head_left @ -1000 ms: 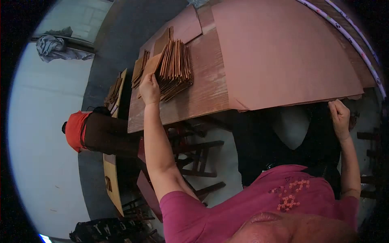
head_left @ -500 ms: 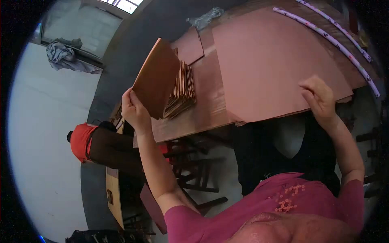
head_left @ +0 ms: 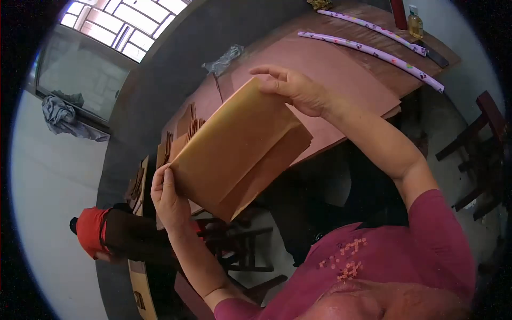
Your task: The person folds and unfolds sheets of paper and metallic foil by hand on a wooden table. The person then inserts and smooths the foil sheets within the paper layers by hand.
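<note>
A folded sheet of brown paper [head_left: 229, 144] is held up, tilted, above the table's near edge, with a loose flap along its lower right side. My left hand [head_left: 169, 200] pinches its left corner between thumb and fingers. At the upper right corner, my right hand [head_left: 298, 90] has its thumb on the paper's face and its fingers over the top edge. Under and behind it, large flat sheets of pinkish-brown paper [head_left: 341, 80] lie on the table. A stack of folded brown paper [head_left: 194, 128] stands at the left, partly hidden by the held piece.
Two long patterned pink-white tubes [head_left: 373, 52] lie across the table's far side, near a bottle of yellowish liquid [head_left: 415, 24]. Crumpled clear plastic [head_left: 223, 60] rests at the far edge. A person in red [head_left: 90, 232] bends over at the left. Dark wooden stools [head_left: 480, 154] stand at the right.
My right hand has moved left from above the large sheets to the folded paper's upper corner. The folded paper has come toward the middle and turned broadside. The view has shifted right.
</note>
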Available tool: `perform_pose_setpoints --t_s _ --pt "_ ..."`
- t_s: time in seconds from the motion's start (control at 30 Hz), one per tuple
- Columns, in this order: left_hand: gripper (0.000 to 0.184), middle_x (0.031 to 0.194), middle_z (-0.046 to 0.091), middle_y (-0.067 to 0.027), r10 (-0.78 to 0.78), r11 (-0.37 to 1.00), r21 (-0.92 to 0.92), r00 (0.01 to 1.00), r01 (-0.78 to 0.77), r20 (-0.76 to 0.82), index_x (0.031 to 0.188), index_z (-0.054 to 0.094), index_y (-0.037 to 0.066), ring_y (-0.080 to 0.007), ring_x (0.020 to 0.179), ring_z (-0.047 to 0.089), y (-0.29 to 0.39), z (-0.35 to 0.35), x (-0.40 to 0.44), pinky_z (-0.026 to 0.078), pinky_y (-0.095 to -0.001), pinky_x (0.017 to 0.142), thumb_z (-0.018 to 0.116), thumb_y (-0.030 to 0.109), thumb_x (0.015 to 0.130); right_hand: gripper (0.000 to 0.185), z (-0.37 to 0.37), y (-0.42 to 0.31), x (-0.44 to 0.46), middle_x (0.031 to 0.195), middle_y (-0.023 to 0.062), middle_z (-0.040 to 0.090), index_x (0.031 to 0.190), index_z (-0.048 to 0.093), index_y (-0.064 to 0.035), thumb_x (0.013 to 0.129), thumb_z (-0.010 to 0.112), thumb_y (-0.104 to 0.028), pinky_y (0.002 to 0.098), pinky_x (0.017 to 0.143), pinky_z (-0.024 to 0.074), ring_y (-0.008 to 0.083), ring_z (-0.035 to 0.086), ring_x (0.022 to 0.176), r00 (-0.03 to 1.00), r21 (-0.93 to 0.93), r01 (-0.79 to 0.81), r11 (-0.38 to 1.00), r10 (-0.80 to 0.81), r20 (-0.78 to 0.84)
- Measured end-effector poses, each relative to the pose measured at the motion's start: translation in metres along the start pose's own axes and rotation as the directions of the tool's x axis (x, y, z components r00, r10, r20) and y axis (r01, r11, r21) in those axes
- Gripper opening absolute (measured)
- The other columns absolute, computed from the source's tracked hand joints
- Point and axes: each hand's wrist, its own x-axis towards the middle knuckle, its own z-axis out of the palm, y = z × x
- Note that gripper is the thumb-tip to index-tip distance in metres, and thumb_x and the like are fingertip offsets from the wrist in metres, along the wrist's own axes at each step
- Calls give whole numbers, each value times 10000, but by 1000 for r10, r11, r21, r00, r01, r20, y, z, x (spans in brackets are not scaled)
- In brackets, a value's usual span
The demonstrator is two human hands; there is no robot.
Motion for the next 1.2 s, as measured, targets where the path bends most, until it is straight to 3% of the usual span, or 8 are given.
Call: perform_pose_setpoints --t_s 0.43,0.6,0.67,0.7,0.77,0.93,1.03,1.2 --pt "190 948 664 -23 -185 976 -110 981 190 58 1086 660 -12 -96 863 601 -13 -13 -24 462 -238 768 589 146 1008 144 38 -2 -29 963 17 683 1003 707 -26 943 668 -152 232 876 478 73 608 914 998 -40 -24 999 22 -59" --pt "261 992 677 -41 -458 888 114 880 446 121 1109 677 -8 -110 904 612 -38 3 -37 497 -265 797 584 205 990 246 21 -4 -58 958 38 704 1042 716 19 936 653 -194 257 826 492 116 630 891 975 -470 59 881 -152 -162" --pt "359 1111 676 -100 -133 869 493 979 41 153 1202 627 -13 -205 1014 637 -37 7 -48 515 -323 853 639 240 947 213 31 0 -65 944 35 695 1009 702 27 949 630 -165 270 834 489 115 620 889 984 -594 48 803 -139 -108" --pt "450 1224 645 -126 124 616 712 935 -336 334 1285 577 -9 -254 1168 590 -33 5 -44 463 -352 995 670 247 927 169 40 4 -69 907 27 674 975 685 33 955 611 -118 266 816 487 107 614 872 988 -625 92 775 -151 -41" --pt "463 1119 671 -168 383 496 659 823 -566 419 1176 634 35 -356 1094 604 -27 34 -38 399 -468 1021 711 353 848 130 56 12 -73 897 25 642 970 658 38 962 595 -75 262 771 478 107 590 838 992 -664 124 737 -118 55" --pt "244 838 677 -133 241 561 703 899 -436 365 951 694 82 -344 813 665 -24 55 -65 514 -439 695 674 315 884 108 87 28 -73 937 74 626 984 634 39 963 595 -60 262 757 467 155 589 843 944 -745 294 598 -62 323" --pt "250 767 659 -136 196 582 679 887 -448 418 882 686 86 -358 758 661 -25 63 -77 511 -443 639 660 335 879 99 87 33 -83 951 107 614 1004 632 39 958 595 -40 266 754 463 188 595 852 702 -659 711 245 -287 652" --pt "241 742 647 -132 207 505 710 867 -491 453 832 658 86 -371 724 651 -15 67 -79 506 -438 603 666 324 867 167 102 28 -89 1035 75 653 1108 658 31 1015 544 -49 258 849 474 168 633 955 869 -720 485 496 -184 459"
